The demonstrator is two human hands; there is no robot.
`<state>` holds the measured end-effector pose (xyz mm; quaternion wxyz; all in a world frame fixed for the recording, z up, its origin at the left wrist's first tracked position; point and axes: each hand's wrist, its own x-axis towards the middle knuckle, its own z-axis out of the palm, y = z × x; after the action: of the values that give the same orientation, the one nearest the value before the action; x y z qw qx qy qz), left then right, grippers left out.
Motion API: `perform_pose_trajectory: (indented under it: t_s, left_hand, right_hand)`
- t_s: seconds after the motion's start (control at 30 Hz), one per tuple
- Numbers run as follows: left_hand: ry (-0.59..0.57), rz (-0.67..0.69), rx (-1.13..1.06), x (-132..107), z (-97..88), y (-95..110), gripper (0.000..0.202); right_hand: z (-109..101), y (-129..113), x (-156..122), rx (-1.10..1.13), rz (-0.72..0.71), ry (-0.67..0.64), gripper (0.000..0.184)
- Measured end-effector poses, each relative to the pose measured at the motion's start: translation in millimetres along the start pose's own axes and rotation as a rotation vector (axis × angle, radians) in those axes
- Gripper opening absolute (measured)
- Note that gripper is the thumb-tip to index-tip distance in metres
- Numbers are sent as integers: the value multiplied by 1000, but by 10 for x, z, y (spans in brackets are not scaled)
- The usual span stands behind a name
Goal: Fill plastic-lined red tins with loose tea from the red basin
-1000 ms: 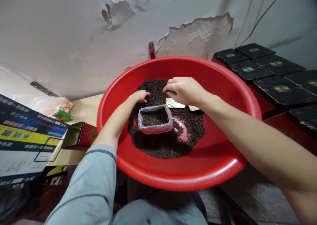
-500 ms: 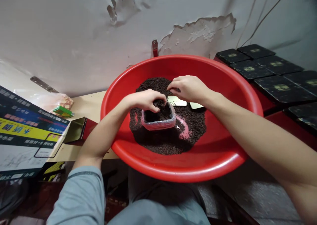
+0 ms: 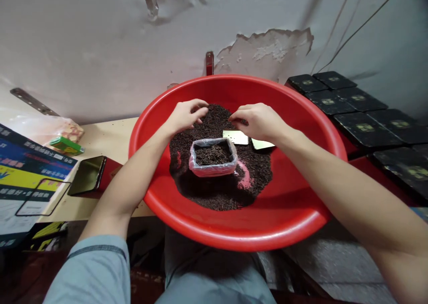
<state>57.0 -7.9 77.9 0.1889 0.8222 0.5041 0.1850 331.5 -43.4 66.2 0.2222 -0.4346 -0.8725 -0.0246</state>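
Note:
A big red basin [image 3: 301,197] holds a heap of dark loose tea leaves [image 3: 217,192]. In the heap stands a small square tin lined with a clear plastic bag [image 3: 213,158], partly filled with leaves. My left hand [image 3: 185,114] rests on the far part of the heap, fingers curled as if gathering leaves. My right hand [image 3: 256,120] lies opposite it, fingers bent down into the leaves. Two pale metal lids [image 3: 236,137] lie flat just below my right hand.
Black tins [image 3: 357,117] with gold labels are stacked at the right. At the left lie an open tin [image 3: 87,181], printed cartons [image 3: 23,179] and a green packet [image 3: 66,145] on a beige table [image 3: 107,139]. A peeling wall stands behind.
My left hand was over the lined tin dropping leaves half a second ago; it has moved back up to the far side of the heap. The tin holds more leaves.

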Motion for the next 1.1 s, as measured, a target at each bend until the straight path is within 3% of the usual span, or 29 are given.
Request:
perform_pose_trajectory:
  t_s: [0.07,0.13,0.23,0.3,0.43,0.67,0.77,0.87,1.0,1.1]
  left_hand:
    - [62,-126,215,76,91,-346,52]
    - [-119,-337,376,93,221,-602,76]
    - [-387,-550,465,70,459,-728,103]
    - [-452,-544,468,60,614,-687,105]
    - [-454,-496,427,34,821,-572,95]
    - [-456,-373,338,25,901,-544,58]
    - [-495,-367,314,120,832,-522,45]
    - [-488,-383,312,219,599,-409,48]
    - [-334,-338,211,209,111,-57,54]
    - [-332,-199,173,38,-176,280,47]
  right_hand:
    - [33,15,-6,16,-2,14,28]
    - [53,20,-13,30,-8,4,27]
    - [68,33,-21,35,-19,-28,27]
    - [76,47,-20,29,-22,-47,27]
    - [86,51,-14,23,-31,-69,27]
    - [62,8,-26,54,-69,-101,28]
    - [58,30,-29,56,-69,-105,28]
    - [65,65,-26,55,-66,-84,28]
    - [67,94,-8,63,-76,-47,28]
    - [50,94,10,99,-105,-32,27]
